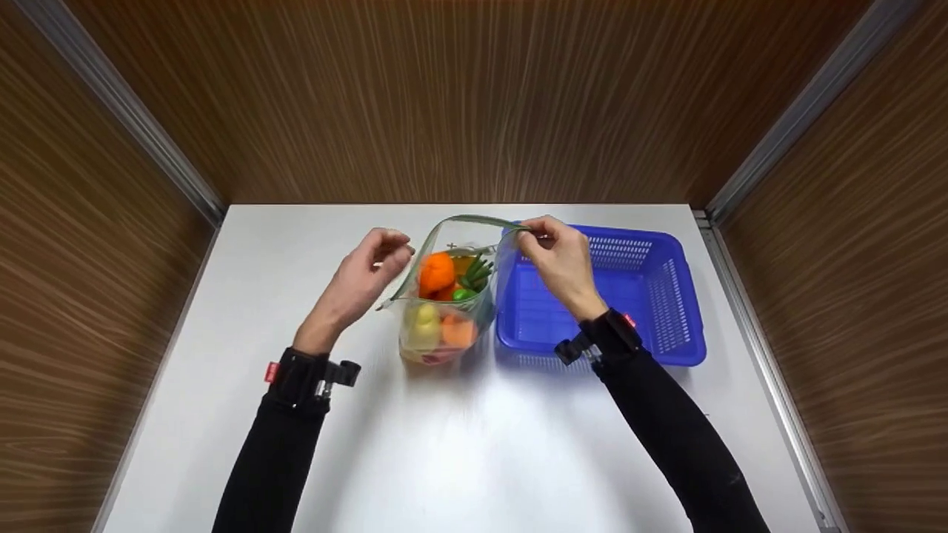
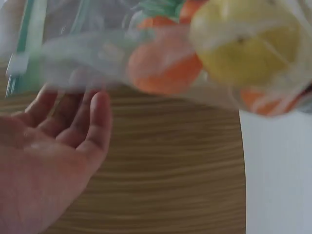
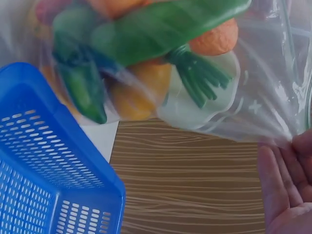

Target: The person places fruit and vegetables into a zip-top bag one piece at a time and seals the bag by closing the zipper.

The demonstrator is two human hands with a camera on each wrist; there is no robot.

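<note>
1. Head view: right hand (image 1: 563, 259) pinches the rim of the bag (image 1: 444, 311), which stands on the table (image 1: 459, 444) beside the basket (image 1: 637, 296).
2. Left hand (image 1: 370, 270), fingers loosely curled, holds nothing beside the bag.

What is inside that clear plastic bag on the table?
The clear bag holds orange fruit, a yellow fruit and green vegetables. Whatever lies at the very bottom is covered.

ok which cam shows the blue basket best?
Head view: the whole blue basket shows on the white table, right beside the clear bag of produce, and looks empty. The right wrist view catches only one corner of the basket; the left wrist view shows none of it.
</note>
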